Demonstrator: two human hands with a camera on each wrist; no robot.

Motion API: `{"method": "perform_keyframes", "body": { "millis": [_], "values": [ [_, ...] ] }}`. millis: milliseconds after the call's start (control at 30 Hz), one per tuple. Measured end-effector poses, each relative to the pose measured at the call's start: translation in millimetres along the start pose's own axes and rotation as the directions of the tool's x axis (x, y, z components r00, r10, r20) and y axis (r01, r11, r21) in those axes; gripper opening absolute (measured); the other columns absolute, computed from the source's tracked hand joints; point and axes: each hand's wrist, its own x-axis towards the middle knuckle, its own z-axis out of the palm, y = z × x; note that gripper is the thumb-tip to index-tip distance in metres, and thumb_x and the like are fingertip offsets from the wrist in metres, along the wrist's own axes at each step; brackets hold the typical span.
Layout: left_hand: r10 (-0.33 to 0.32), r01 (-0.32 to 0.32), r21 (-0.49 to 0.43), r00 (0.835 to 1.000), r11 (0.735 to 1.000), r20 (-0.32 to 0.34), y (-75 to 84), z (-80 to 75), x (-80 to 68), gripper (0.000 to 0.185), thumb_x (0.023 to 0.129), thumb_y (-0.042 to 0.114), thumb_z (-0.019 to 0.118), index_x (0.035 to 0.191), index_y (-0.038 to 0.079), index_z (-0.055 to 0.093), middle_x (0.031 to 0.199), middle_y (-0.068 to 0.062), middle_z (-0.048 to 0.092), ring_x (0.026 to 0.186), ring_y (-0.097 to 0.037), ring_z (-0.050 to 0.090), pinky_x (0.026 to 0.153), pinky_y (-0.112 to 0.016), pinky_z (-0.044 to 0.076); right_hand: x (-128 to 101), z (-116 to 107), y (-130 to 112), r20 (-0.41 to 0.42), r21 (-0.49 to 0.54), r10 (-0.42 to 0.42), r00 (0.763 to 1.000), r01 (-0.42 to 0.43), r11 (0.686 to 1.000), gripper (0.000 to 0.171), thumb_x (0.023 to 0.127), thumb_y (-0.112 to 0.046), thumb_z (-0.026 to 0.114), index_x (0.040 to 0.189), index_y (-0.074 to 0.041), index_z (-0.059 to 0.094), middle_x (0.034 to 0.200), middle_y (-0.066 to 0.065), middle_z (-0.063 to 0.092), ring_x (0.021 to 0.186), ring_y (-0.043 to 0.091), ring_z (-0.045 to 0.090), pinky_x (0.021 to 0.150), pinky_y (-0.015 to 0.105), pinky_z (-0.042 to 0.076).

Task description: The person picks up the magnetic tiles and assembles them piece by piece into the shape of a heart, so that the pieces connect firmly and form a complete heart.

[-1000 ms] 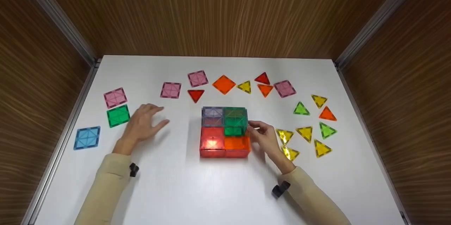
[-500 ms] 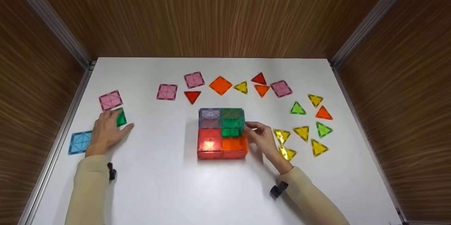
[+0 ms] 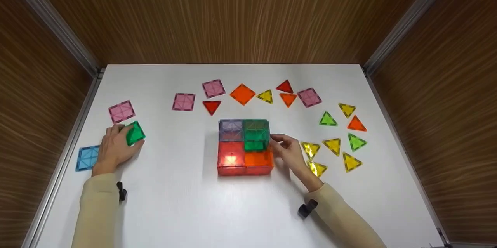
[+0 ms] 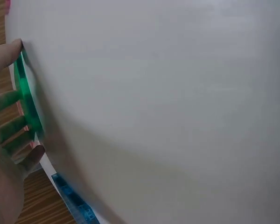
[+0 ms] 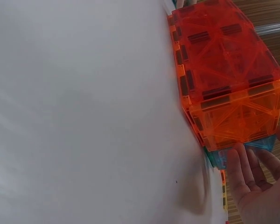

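My left hand point(image 3: 116, 147) grips a green square magnetic tile point(image 3: 136, 133) by its edges, tilted over the left of the table. In the left wrist view the thumb is at one end of the green tile point(image 4: 29, 100), with fingers showing through it. My right hand point(image 3: 290, 152) rests its fingertips on the right side of a block structure point(image 3: 232, 154) built from clear tiles. This has a red and orange lower layer, with purple and green cubes on its back half. In the right wrist view extended fingers point(image 5: 245, 170) touch a blue side tile point(image 5: 261, 143).
A blue square tile point(image 3: 86, 158) lies partly under the left hand, with a pink square point(image 3: 121, 111) behind. Pink squares, an orange square point(image 3: 242, 94) and several triangles lie along the back. Yellow triangles point(image 3: 310, 150) lie close to the right hand. Wood-grain panels border the white table.
My left hand has moved left to the green square tile, taken hold of it and tilted it up from the table. The right hand has stayed against the structure.
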Motion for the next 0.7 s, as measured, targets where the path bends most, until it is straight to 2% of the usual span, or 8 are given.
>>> {"method": "perform_keyframes", "body": {
  "millis": [233, 433, 567, 700],
  "values": [
    [0.016, -0.015, -0.014, 1.000, 1.000, 0.010, 2.5, 0.2, -7.8, 0.073, 0.100, 0.043, 0.066, 0.156, 0.002, 0.046, 0.153, -0.036, 0.037, 0.126, -0.050, 0.038, 0.103, -0.071, 0.042, 0, -1, -1, 0.001, 0.019, 0.013, 1.000, -0.013, 1.000, 0.026, 0.103, -0.018, 0.069, 0.124, -0.006, 0.076, 0.119, 0.018, 0.076, 0.081, 0.015, 0.062, 0.069, 0.020, 0.054],
    [-0.002, 0.002, -0.068, 1.000, 0.998, 0.005, 8.7, 2.6, -13.2, 0.068, 0.099, 0.043, 0.069, 0.151, 0.002, 0.053, 0.147, -0.033, 0.042, 0.124, -0.047, 0.041, 0.102, -0.069, 0.044, 0, 0, 0, 0.007, 0.028, 0.024, 1.000, -0.024, 0.999, 0.027, 0.103, -0.018, 0.069, 0.125, -0.005, 0.076, 0.118, 0.019, 0.076, 0.079, 0.013, 0.063, 0.069, 0.020, 0.056],
    [0.004, -0.003, -0.124, 1.000, 0.992, 0.008, 24.9, 7.9, -14.3, 0.067, 0.096, 0.043, 0.074, 0.147, 0.003, 0.058, 0.145, -0.029, 0.045, 0.124, -0.044, 0.044, 0.104, -0.068, 0.045, 0, 1, 1, 0.003, 0.023, 0.010, 1.000, -0.010, 1.000, 0.025, 0.102, -0.018, 0.069, 0.123, -0.006, 0.077, 0.118, 0.017, 0.077, 0.080, 0.013, 0.063, 0.069, 0.019, 0.054],
    [0.066, -0.066, -0.164, 0.998, 0.984, -0.007, 51.0, 16.1, -12.7, 0.064, 0.093, 0.040, 0.078, 0.144, 0.005, 0.061, 0.143, -0.024, 0.049, 0.126, -0.041, 0.046, 0.108, -0.066, 0.046, 0, 1, 2, 0.006, 0.023, 0.001, 1.000, -0.001, 1.000, 0.024, 0.103, -0.017, 0.069, 0.123, -0.007, 0.077, 0.117, 0.017, 0.076, 0.081, 0.014, 0.062, 0.069, 0.019, 0.054]
  ]
}}
